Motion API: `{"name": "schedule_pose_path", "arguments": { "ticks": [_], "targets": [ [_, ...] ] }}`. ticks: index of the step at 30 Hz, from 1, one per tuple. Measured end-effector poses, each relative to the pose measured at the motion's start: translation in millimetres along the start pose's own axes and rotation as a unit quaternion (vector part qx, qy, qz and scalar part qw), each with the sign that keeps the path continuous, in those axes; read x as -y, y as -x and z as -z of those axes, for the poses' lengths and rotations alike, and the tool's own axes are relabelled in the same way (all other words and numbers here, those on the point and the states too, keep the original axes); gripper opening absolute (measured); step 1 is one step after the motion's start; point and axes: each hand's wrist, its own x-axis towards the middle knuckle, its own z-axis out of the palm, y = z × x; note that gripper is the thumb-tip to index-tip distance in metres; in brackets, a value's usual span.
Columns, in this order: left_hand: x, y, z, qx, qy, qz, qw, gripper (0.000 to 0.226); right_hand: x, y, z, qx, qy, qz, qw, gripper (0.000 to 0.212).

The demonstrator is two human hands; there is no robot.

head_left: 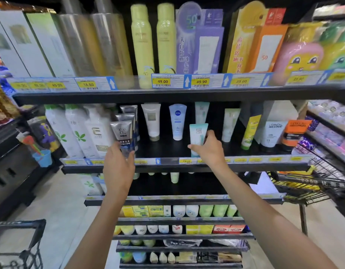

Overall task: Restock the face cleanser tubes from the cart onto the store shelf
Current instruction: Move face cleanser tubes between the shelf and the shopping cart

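My left hand (117, 162) grips the lower part of a silver and dark "MEN" cleanser tube (122, 133), upright at the front of the middle shelf (167, 148), with two like tubes lined up behind it. My right hand (208, 148) holds a pale teal and white tube (197, 133) upright at the shelf's front edge, right of centre. Further back stand a white tube (152, 121), a blue Nivea tube (177, 121) and two pale green tubes (230, 123).
White pump bottles (76, 131) fill the shelf's left end, and L'Oreal tubes (272, 133) the right. A black wire cart (313, 181) stands at the right; another basket corner (18, 243) shows at lower left. Sunscreen sprays and boxes crowd the shelf above.
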Motion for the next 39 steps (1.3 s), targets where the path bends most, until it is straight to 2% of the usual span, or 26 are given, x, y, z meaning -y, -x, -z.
{"name": "schedule_pose_path", "arguments": {
  "ticks": [3, 7, 12, 15, 19, 39],
  "targets": [
    [-16, 12, -7, 0.045, -0.018, -0.096, 0.994, 0.048, -1, -2, 0, -0.011, 0.045, -0.002, 0.999, 0.054],
    [-49, 12, -28, 0.176, -0.039, -0.211, 0.961, 0.06, -4, -12, 7, -0.018, 0.07, -0.01, 0.997, 0.05],
    [-73, 4, -56, 0.294, -0.117, -0.234, 0.919, 0.063, -12, -29, 14, -0.03, 0.076, -0.013, 0.997, 0.05],
    [-74, 5, -64, 0.284, -0.18, -0.255, 0.907, 0.049, -17, -41, 13, -0.033, 0.073, -0.018, 0.997, 0.05],
    [-68, 2, -67, 0.271, -0.192, -0.255, 0.908, 0.037, -17, -59, 9, -0.033, 0.072, -0.034, 0.996, 0.049],
    [-59, -4, -77, 0.265, -0.183, -0.24, 0.916, 0.037, -21, -104, -15, -0.025, 0.053, -0.066, 0.996, 0.048]
  ]
}}
